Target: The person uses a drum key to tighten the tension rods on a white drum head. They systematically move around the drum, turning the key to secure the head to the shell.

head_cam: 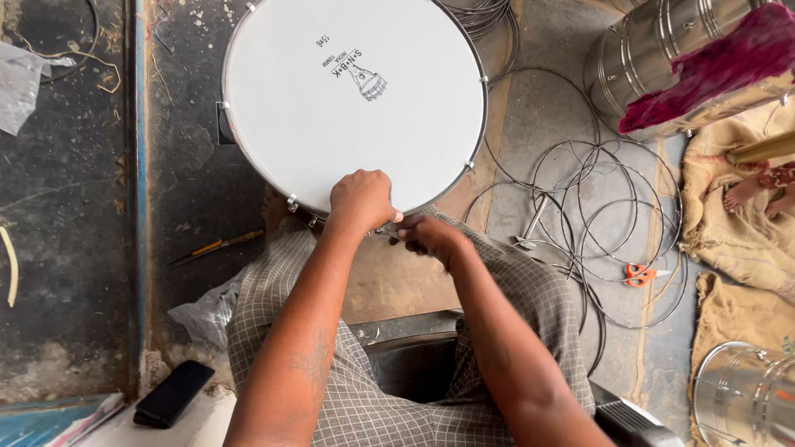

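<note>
A large round drum with a white skin [352, 99] and a shiny metal rim [480, 116] stands between my knees. My left hand [361, 200] is closed over the near edge of the rim. My right hand [431, 237] is closed just beside it, at the same spot on the rim; a small metal part shows between the two hands. What each hand grips is hidden by the fingers. Checked cloth [273, 306] covers my legs.
Several thin wire hoops [609, 215] lie on the floor at right, with orange-handled scissors [642, 274] and a metal tool [530, 228]. Steel drum shells [654, 50] stand at top right and another steel shell [745, 393] at bottom right. Another person's feet [754, 194] rest on sacking. A screwdriver [217, 245] and a black phone [174, 393] lie left.
</note>
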